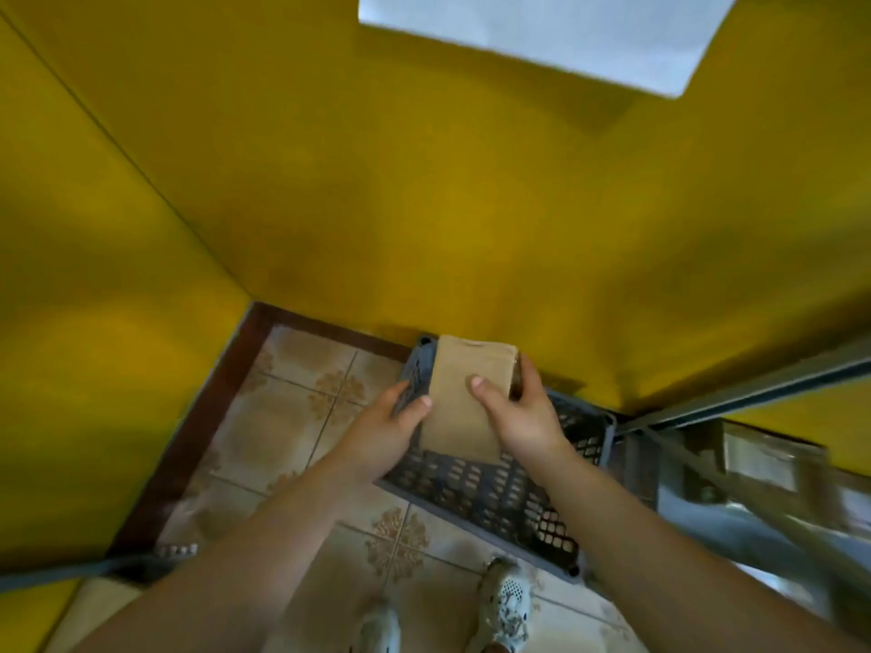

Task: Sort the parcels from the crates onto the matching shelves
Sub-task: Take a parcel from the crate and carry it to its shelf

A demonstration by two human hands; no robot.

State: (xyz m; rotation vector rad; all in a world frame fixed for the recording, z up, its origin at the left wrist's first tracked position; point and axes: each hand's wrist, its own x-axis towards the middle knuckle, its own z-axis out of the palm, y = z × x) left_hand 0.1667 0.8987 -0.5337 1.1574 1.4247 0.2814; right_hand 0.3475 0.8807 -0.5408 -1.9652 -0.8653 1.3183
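You have the cardboard parcel (464, 402) gripped by its side edges in your left hand (386, 428) and right hand (516, 412) above the grey crate (495, 492); it looks stiff, light, so edge holds should do.

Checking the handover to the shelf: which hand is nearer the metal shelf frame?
Right. The right hand grips the parcel on its edge toward the shelf frame; the left hand holds the opposite edge, farther away.

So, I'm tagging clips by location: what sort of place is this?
Probably an indoor storage or sorting corner: a grey plastic crate on the tiled floor by a yellow wall, a metal shelf frame at right, a cardboard parcel above the crate.
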